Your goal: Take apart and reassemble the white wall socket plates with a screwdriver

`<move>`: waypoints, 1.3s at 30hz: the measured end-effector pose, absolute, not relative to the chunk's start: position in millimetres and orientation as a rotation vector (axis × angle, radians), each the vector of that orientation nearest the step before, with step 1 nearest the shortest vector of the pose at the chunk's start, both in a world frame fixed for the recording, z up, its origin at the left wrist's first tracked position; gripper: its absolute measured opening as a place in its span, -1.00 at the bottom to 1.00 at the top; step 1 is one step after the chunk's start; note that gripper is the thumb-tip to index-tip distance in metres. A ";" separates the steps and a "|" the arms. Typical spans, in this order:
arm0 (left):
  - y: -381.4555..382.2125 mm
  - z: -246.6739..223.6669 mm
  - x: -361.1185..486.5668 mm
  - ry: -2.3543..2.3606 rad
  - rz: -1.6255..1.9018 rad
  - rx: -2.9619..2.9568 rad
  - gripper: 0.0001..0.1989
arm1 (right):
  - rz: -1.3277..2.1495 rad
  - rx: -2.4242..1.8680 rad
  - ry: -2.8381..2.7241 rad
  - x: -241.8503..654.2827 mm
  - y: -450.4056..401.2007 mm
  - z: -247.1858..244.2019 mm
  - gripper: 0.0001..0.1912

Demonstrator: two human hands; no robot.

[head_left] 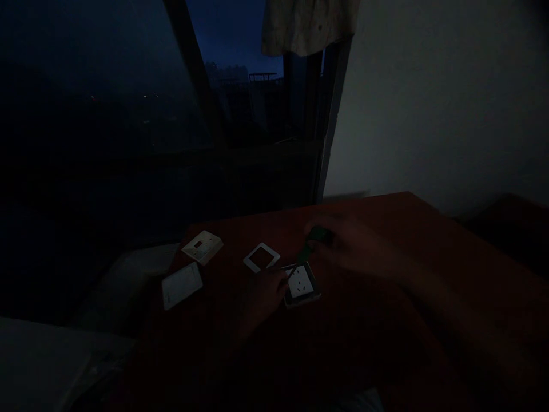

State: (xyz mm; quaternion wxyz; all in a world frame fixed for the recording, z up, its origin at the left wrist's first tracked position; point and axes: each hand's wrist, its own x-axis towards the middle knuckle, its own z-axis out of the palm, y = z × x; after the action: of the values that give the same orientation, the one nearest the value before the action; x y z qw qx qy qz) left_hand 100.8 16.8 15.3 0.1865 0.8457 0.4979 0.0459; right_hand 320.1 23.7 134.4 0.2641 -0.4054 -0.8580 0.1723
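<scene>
In dim light, a white socket panel [301, 281] with dark slots lies on the reddish table, set in a dark-edged box. My right hand [338, 239] is wrapped round the green handle of a screwdriver [305, 252]. The tool slants down and left, its shaft reaching the socket's upper left edge. Against that same left side is my left hand [270, 286], fingers bent near the shaft's tip; what they pinch is too dark to make out. Just behind my left hand lies a white square frame [270, 248].
On the table's left side sit a cream wall plate [202, 247] with a small opening and a pale flat rectangular piece [182, 285]. A dark window stands behind the reddish table [369, 220], with a hanging cloth [309, 26] above and a pale wall at right.
</scene>
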 end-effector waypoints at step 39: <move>40.9 35.7 102.4 1.115 -0.231 2.639 -0.89 | 1.153 -1.570 -1.476 368.3 -23.1 -27.8 -0.62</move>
State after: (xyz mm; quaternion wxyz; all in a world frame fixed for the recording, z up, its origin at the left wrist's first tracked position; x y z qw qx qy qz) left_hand 102.4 40.9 35.7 0.1336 0.9100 0.3844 -0.0796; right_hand 368.3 -23.1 -27.8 0.3420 -0.6036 -0.5675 0.4435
